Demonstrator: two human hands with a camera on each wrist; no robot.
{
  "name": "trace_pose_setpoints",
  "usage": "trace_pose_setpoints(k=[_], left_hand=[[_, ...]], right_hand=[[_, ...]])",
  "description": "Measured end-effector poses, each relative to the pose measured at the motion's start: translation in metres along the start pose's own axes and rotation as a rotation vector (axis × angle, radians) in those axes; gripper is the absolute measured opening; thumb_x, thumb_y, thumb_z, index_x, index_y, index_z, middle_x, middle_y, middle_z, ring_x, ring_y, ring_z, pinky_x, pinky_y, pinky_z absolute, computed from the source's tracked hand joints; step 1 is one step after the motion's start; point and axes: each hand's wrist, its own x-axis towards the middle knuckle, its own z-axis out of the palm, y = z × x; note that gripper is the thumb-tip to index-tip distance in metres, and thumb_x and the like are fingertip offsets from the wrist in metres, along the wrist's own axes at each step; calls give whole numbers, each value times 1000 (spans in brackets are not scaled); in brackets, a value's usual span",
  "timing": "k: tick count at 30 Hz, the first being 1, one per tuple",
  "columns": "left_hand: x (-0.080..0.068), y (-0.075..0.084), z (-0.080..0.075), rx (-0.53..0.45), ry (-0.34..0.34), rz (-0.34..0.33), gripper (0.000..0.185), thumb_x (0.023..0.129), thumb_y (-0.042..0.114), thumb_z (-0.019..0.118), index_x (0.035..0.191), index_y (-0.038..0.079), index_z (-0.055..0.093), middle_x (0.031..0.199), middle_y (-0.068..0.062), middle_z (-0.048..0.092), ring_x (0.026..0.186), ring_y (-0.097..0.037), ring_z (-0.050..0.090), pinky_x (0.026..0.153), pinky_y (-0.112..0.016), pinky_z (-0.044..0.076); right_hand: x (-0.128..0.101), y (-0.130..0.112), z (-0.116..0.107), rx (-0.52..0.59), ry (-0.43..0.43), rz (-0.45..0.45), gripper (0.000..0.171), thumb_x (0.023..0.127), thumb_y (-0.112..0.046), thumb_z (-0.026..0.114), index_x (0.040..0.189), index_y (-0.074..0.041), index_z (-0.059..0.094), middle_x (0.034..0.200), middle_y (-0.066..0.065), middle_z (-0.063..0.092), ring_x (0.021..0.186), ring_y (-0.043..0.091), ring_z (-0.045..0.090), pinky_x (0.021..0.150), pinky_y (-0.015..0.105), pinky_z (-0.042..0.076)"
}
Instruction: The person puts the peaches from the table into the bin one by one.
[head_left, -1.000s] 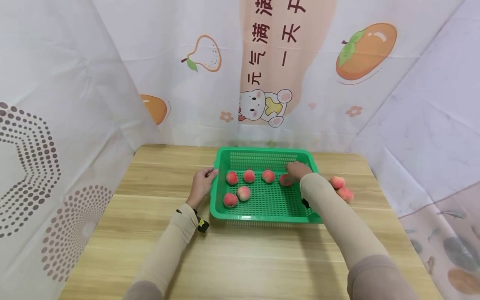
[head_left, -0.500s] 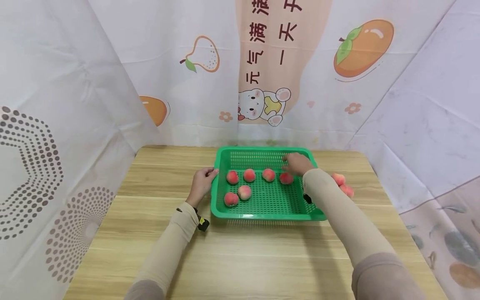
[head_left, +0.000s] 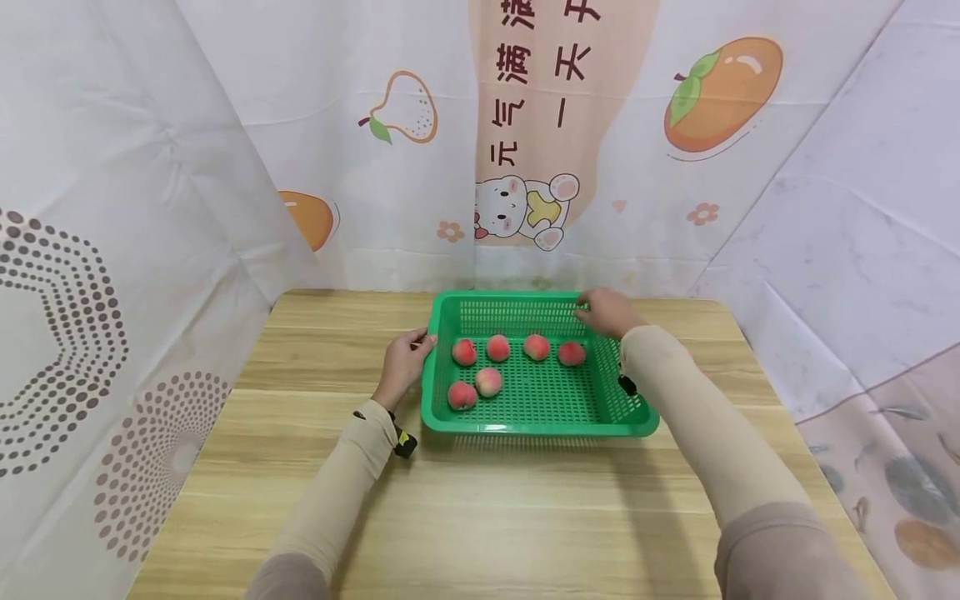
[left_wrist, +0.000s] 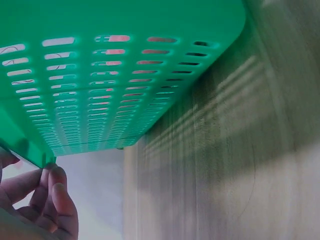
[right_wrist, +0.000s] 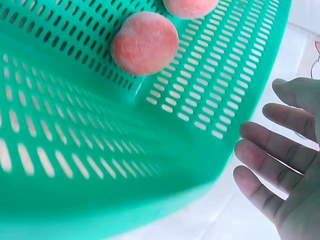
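Note:
A green slotted plastic basket [head_left: 540,429] sits on the table with several peaches inside. Four-sided and shallow, it has one peach [head_left: 572,353] near its back right and another peach [head_left: 461,395] at the front left. My left hand [head_left: 402,364] grips the rim at the left end; in the left wrist view its fingers [left_wrist: 64,205] curl at the rim's edge. Over the back right corner is my right hand [head_left: 609,312], holding nothing. The right wrist view shows its fingers [right_wrist: 255,185] spread beside the basket rim, with a peach [right_wrist: 145,44] below in the basket.
The wooden table [head_left: 480,517] extends in front of and around the basket. A printed white curtain [head_left: 337,167] hangs right behind it, with more cloth at both sides. My right forearm [head_left: 697,417] covers the table area to the basket's right.
My right hand has let go of the back right peach, opened, and risen rightward to the basket's corner. The peaches outside at right are now hidden behind the forearm. My left hand stays put.

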Motion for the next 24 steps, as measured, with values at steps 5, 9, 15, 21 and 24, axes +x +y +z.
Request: trace_pose_setpoints(k=[5,9,15,21,24], left_hand=[[0,1,-1,8,-3,8,46,100,33,55,132,1,59,120,-18,65,105,-27,61,86,-39,52],[0,3,-1,10,-2,2,45,100,34,55,129,1,61,117,-17,67,102,-25,62,85,-37,52],[0,3,-1,20,1,-1,43,100,35,55,126,1,63,113,-16,68,97,-24,62,81,-33,52],[-2,3,0,24,2,-10,42,99,34,56,125,2,64,111,-16,69,95,-23,61,79,-32,51],[-3,3,0,31,4,-3,41,99,34,56,123,1,65,109,-16,69,94,-23,62,78,-32,51]], right_hand=[[-6,6,-9,-6,23,35,35,98,-23,56,118,4,65,117,26,66,107,43,61,94,55,47],[-11,11,-15,5,42,59,35,98,-21,55,118,5,64,117,27,65,105,43,62,93,55,47],[-19,22,-21,-4,61,78,35,98,-20,55,119,7,63,113,28,66,100,41,64,86,55,49],[-25,32,-24,-12,78,79,36,97,-21,56,118,7,64,109,28,67,98,40,64,84,54,50],[-29,37,-25,-5,77,89,37,98,-21,54,120,7,63,109,28,66,98,40,63,84,55,49]])
